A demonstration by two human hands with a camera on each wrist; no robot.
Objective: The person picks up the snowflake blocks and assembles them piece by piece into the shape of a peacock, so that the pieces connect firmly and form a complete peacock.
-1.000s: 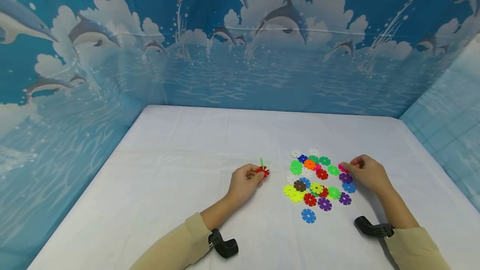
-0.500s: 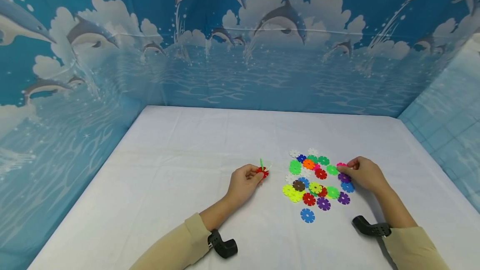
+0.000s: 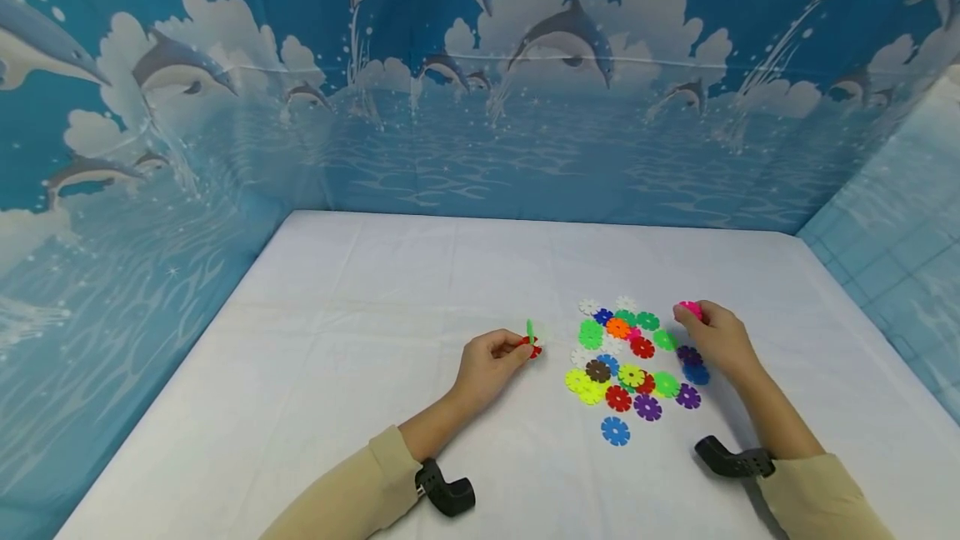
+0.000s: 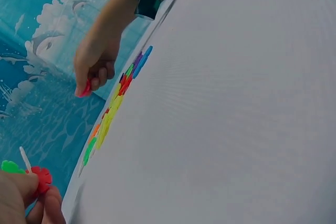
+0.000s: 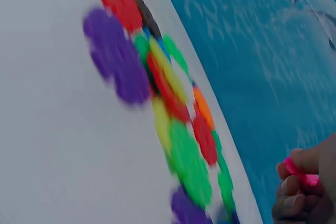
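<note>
My left hand [image 3: 486, 367] pinches a red notched plastic snowflake disc [image 3: 536, 350]. A green disc [image 3: 530, 331] stands edge-up in it, and the left wrist view shows a white disc [image 4: 24, 159] fixed there too. My right hand [image 3: 722, 343] pinches a pink snowflake disc [image 3: 690, 308] between thumb and fingers, raised off the table at the right of the pile. Part of the pink disc is hidden by the fingers. Loose discs lie between the hands, among them a purple disc [image 3: 648, 407], a brown disc [image 3: 597, 371] and an orange disc [image 3: 618, 327].
The white-covered table [image 3: 375, 298] spreads around the discs. A single blue disc [image 3: 615, 431] lies at the pile's near edge. Dolphin-print curtains [image 3: 480, 157] hang behind and at both sides. Each wrist wears a black camera mount [image 3: 447, 490].
My right hand has picked up the pink disc from the pile's right edge and lifted it. The left hand has stayed nearly in place, turning its joined discs slightly.
</note>
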